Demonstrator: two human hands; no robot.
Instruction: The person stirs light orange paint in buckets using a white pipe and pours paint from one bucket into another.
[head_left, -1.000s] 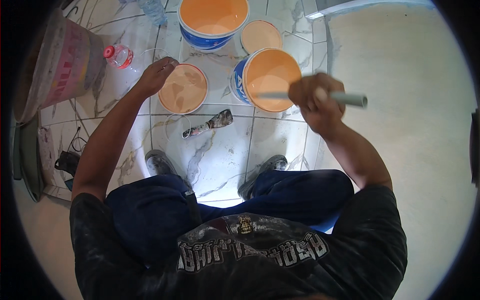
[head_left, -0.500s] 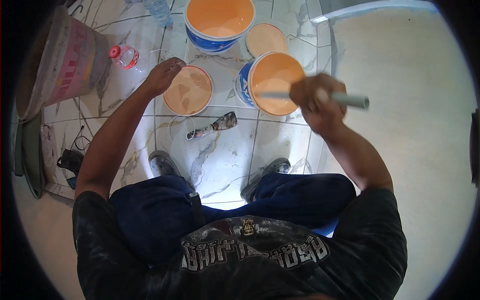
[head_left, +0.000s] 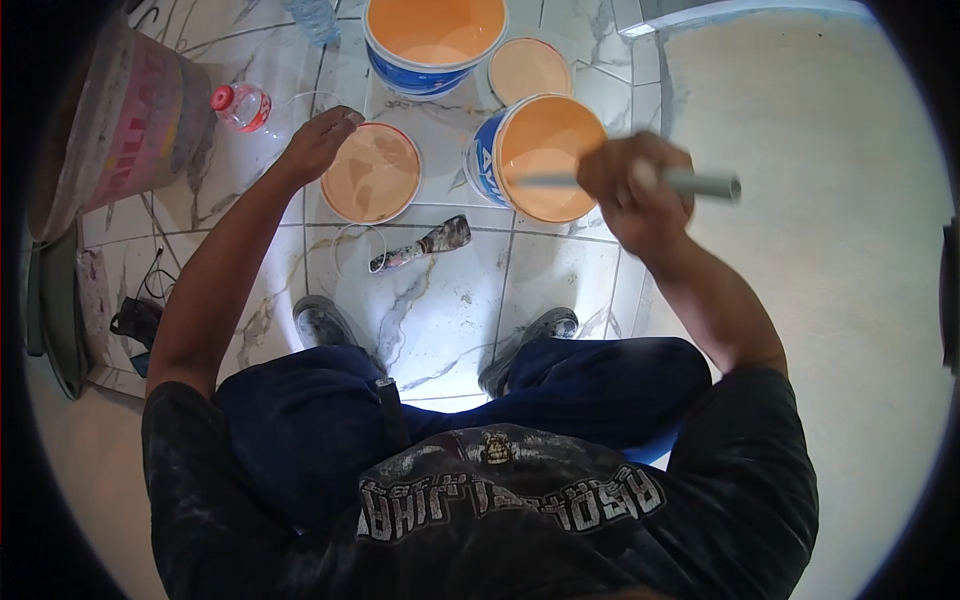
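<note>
My right hand [head_left: 640, 190] is closed around a grey pipe [head_left: 705, 184]. The pipe's blurred far end reaches over the mouth of a blue-and-white paint bucket [head_left: 484, 160] with orange paint [head_left: 545, 150] inside. My left hand [head_left: 318, 145] has its fingers bent and pressed together at the far left edge of a round, orange-coated lid [head_left: 371, 175]; whether they grip anything is hidden. Nearer to me lies a paint-smeared putty knife [head_left: 425, 243], its handle end by a thin white wire loop [head_left: 352, 228].
A second paint bucket [head_left: 425, 78] with orange inside stands beyond, beside another lid [head_left: 530, 68]. At the left are a large dirty bucket [head_left: 150, 125], a red-capped bottle [head_left: 245, 108] and a black object with a cord [head_left: 137, 318]. My shoes [head_left: 325, 325] rest on marbled tiles.
The floor things sit slightly higher in the picture. My right hand, still around the pipe, has shifted a little; my left hand stays by the lid.
</note>
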